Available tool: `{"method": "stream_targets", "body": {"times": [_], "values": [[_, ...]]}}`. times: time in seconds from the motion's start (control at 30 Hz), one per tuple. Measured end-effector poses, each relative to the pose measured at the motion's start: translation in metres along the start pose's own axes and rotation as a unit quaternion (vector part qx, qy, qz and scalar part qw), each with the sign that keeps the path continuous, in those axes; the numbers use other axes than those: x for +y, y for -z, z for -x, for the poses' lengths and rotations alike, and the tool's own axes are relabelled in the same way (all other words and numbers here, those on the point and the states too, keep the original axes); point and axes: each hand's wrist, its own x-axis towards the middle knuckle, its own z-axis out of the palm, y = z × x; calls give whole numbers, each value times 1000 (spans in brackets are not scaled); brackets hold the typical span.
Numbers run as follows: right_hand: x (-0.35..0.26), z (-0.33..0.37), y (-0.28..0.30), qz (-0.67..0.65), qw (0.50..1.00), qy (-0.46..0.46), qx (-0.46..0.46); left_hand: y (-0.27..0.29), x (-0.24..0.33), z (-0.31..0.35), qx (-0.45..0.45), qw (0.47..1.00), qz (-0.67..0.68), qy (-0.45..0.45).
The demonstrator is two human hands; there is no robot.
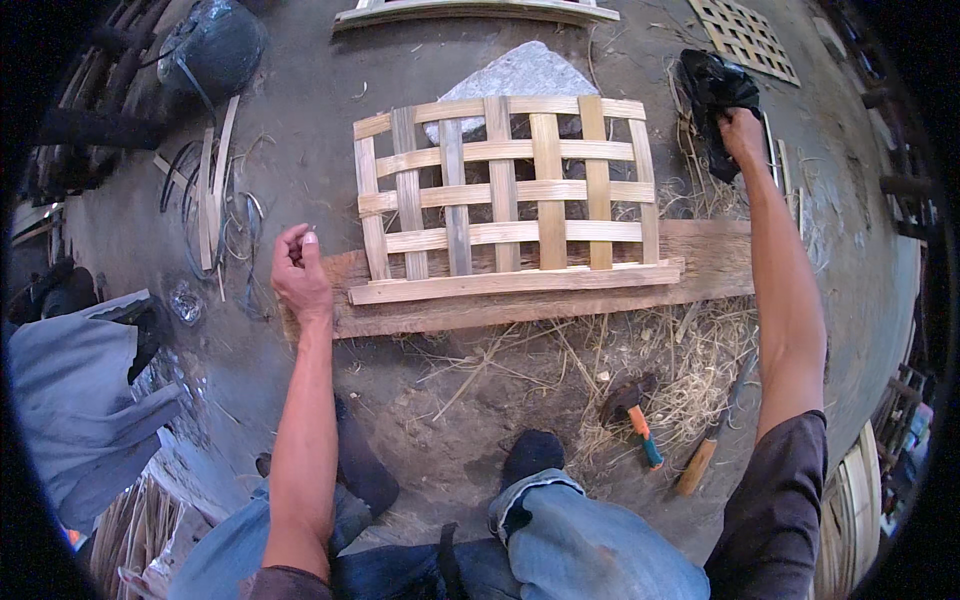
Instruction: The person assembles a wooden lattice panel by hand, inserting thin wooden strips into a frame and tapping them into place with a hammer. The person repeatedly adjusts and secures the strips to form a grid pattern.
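A woven lattice panel of bamboo strips (505,190) lies on the ground, its lower edge resting on a long wooden plank (715,265). My left hand (299,270) hovers at the plank's left end, fingers pinched on something small that looks like a nail. My right hand (741,132) is stretched far out to the upper right, its fingers reaching into a black plastic bag (715,85).
A hammer with an orange and teal handle (640,420) and a wooden-handled blade (712,445) lie in straw at lower right. A grey stone (520,72) sits behind the lattice. Loose bamboo strips (212,190) lie at left. Another lattice (745,35) lies at the top right.
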Motion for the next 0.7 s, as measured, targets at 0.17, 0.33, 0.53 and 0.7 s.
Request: {"method": "stream_targets", "body": {"times": [0.17,0.33,0.53,0.7], "values": [[0,-21,0,82,991,-64,-79,-1,-1,0,4,1000,-3,-11],[-11,-22,-15,117,990,7,-74,1,3,-1,8,1000,-6,-20],[-1,-21,-24,148,987,12,-57,-4,2,2,1,1000,1,6],[-28,-17,-19,83,991,-98,-30,0,3,0,3,1000,-5,-3]]}}
